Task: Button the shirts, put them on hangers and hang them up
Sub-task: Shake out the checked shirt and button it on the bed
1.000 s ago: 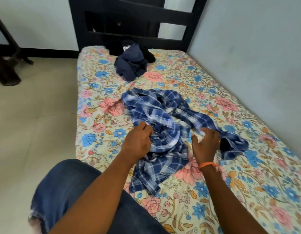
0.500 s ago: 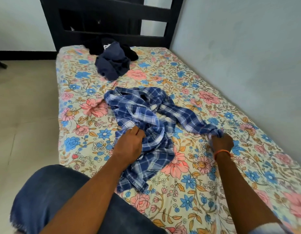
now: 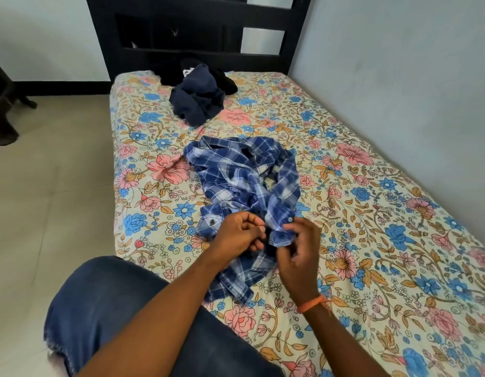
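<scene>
A person's two hands work the near end of a crumpled blue plaid shirt on a floral-sheeted bed, with a denim-clad knee at seven o'clock in the head view. The left hand has its fingers curled over a bunched edge of the plaid cloth; the right hand, an orange wristband below it, pinches a fold that carries a pale button just off its fingertips at twelve o'clock. A darker button shows on the flap at ten o'clock from the left hand. The shirt's long axis runs from the hands up toward eleven o'clock, collar end away from the person, so the two front edges to be joined lie between the hands, about equally near each. Buttoning looks only begun: the garment appears twisted and its front unfastened. A heap of dark navy clothes sits near the black headboard at twelve o'clock, well apart. No hanger is in view.
</scene>
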Tool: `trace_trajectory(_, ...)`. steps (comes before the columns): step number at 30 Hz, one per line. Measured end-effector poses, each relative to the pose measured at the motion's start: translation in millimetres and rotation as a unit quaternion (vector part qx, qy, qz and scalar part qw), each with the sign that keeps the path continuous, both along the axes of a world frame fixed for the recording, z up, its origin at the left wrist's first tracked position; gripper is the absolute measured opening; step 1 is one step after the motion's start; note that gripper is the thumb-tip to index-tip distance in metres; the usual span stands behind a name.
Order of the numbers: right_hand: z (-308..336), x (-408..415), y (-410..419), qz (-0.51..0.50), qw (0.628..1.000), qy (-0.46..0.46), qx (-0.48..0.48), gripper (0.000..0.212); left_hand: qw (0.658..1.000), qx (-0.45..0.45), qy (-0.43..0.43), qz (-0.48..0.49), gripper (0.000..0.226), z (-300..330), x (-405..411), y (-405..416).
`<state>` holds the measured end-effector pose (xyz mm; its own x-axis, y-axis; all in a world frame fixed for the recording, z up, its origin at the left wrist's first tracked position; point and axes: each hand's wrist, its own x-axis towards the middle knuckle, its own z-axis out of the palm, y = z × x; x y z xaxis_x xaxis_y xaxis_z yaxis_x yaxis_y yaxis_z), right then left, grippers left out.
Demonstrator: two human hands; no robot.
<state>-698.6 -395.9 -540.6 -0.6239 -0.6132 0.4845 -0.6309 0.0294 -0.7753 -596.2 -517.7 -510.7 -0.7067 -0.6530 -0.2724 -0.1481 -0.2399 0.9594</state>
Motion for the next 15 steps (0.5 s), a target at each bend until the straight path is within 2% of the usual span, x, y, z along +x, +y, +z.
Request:
trace_trajectory(4,18.3,-15.5,9.9,-0.003,0.991,-0.130,0.009,0.046,0.996,-0.059,-0.053,-0.033,0.013,-10.5,-0.9,0.6)
trace_trajectory(8,29.1,-22.9,14.0,0.092,0.934,-0.335,0.077,0.039,0.966,-0.222,-0.091,-0.093,0.039,-12.5,-3.8,16.0)
trace_trajectory(10,25.0,-26.7,17.6,0.124,0.920,-0.356,0.107,0.039,0.939,-0.313,-0.111,-0.085,0.050,-12.9,-3.5,18.3)
trace_trajectory(12,23.1,-30.0,20.3,0.111,0.916,-0.371,0.104,0.040,0.931,-0.340,-0.123,-0.055,0.055,-15.0,-5.1,17.7)
trace_trajectory(15,25.4,-34.7,22.6,0.075,0.922,-0.368,0.092,0.037,0.912,-0.383,-0.140,-0.051,0.032,-20.6,-8.8,15.9)
